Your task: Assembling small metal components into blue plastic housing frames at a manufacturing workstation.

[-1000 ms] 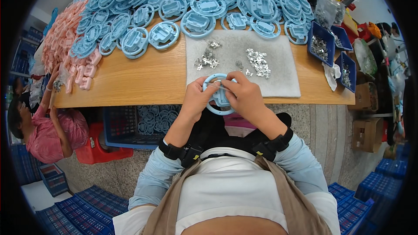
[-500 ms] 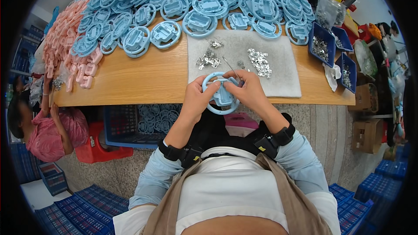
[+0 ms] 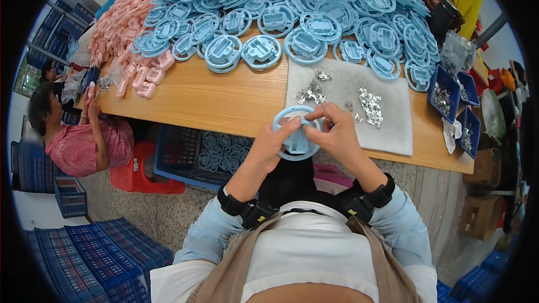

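A light blue plastic ring-shaped part (image 3: pixel 297 147), like a toy steering wheel with a raised middle block, is held up just off the table's front edge. My left hand (image 3: pixel 270 145) grips its left side, thumb over the rim. Closed in a pinch, my right hand (image 3: pixel 341 137) has its thumb and forefinger at the upper right of the part. Something dark shows in the right palm, too small to make out. Beyond the hands a pale grey mat (image 3: pixel 387 137) carries small shiny metal pieces (image 3: pixel 370 108) and another cluster of metal pieces (image 3: pixel 312 93).
Many similar blue parts (image 3: pixel 337 11) are heaped across the back, beside pink plastic parts (image 3: pixel 126 28). Blue bins (image 3: pixel 443 96) of metal pieces stand at the right. A blue crate (image 3: pixel 174 154) sits below the table edge. At the left, a person in pink (image 3: pixel 76 146) works.
The whole view has shifted, the scene now lying further right and lower. A thin metal tool jutting from my right hand no longer shows. My right fingers have bent closer over the blue part.
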The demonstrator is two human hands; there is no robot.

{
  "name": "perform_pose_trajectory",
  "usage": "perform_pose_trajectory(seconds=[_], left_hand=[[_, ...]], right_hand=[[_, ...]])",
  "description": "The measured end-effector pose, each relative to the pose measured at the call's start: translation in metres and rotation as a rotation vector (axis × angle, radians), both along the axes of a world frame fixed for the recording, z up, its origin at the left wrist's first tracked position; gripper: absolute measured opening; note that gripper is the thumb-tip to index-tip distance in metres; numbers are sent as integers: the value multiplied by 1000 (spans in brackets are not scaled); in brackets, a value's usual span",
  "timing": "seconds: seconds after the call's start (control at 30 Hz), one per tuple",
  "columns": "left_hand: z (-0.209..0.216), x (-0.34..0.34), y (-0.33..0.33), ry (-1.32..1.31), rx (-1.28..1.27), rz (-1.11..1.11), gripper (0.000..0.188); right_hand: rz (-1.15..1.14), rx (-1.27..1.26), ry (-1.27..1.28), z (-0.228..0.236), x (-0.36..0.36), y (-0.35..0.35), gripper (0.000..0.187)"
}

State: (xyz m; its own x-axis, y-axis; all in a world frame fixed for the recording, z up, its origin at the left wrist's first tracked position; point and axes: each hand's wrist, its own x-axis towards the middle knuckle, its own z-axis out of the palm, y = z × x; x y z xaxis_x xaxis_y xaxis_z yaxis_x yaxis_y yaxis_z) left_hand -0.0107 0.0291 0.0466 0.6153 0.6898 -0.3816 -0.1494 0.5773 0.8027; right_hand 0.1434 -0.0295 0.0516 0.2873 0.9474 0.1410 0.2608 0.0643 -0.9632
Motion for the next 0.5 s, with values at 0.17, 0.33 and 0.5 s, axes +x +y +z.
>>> perform_pose_trajectory(seconds=[0.17, 0.33, 0.5], left_hand=[[4, -42, -3, 78, 176, 152, 27], [-6, -142, 19, 387, 237, 265, 26], [-17, -189, 86, 737, 783, 430, 38]], right_hand=[[177, 47, 30, 9, -19, 5, 26], [45, -11, -3, 14, 7, 0, 26], [-3, -43, -32, 11, 33, -8, 16]])
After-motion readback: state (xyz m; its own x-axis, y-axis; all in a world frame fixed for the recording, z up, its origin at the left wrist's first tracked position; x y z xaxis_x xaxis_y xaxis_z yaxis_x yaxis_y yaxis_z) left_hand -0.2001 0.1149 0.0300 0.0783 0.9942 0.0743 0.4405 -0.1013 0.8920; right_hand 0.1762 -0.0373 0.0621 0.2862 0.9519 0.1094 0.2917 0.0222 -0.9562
